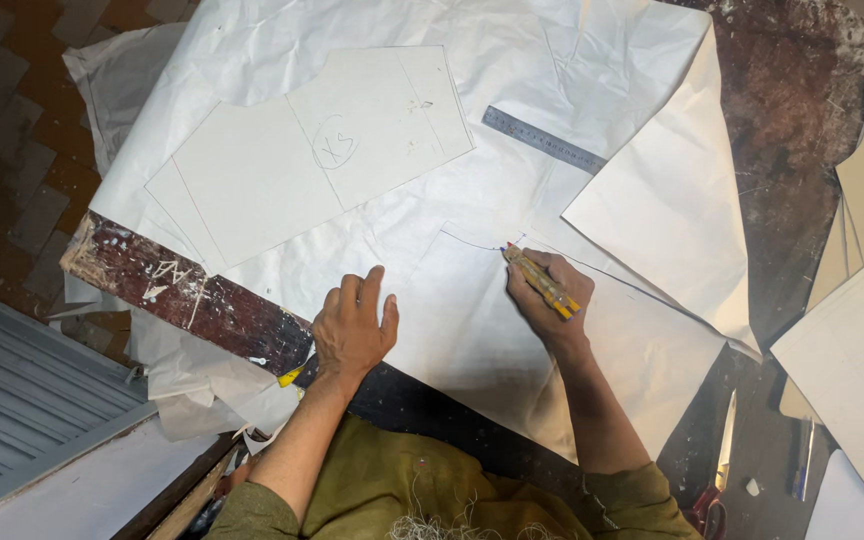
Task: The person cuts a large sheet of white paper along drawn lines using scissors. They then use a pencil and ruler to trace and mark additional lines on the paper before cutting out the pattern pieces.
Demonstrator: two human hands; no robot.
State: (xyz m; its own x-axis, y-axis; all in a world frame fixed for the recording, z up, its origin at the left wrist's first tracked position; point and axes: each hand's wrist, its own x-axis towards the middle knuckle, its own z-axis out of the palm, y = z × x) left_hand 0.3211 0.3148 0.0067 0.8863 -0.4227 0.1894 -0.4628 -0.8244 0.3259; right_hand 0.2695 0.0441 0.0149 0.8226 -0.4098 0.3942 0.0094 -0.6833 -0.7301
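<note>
Your right hand (pixel 550 292) is closed around a yellow pencil (pixel 540 280), gripping it between thumb and fingers, with the tip pressed to the white paper sheet (pixel 472 330) right at the end of a thin drawn line (pixel 472 240). The pencil lies slanted, its point toward the upper left and its back end resting over your knuckles.

Your left hand (pixel 354 328) holds nothing; it lies flat and spread, palm down, on the same sheet near its left edge, just beside the dark, paint-flecked edge of the bench (pixel 192 300). The two hands sit well apart, with bare paper between them.

Beyond your hands, a stiff card pattern piece (pixel 312 160) with a curved notch at its top and a circled mark in pencil lies on the large creased paper (pixel 402 50) that covers most of the bench. A grey metal ruler (pixel 542 140) lies slanted to the right of that piece, partly tucked under another folded white sheet (pixel 667 200). At the right edge more card pieces (pixel 857 350) are stacked, and near them, on the dark bench surface, lie scissors (pixel 722 450) and a pen (pixel 802 460). Your olive-green sleeves (pixel 402 490) show at the bottom.
</note>
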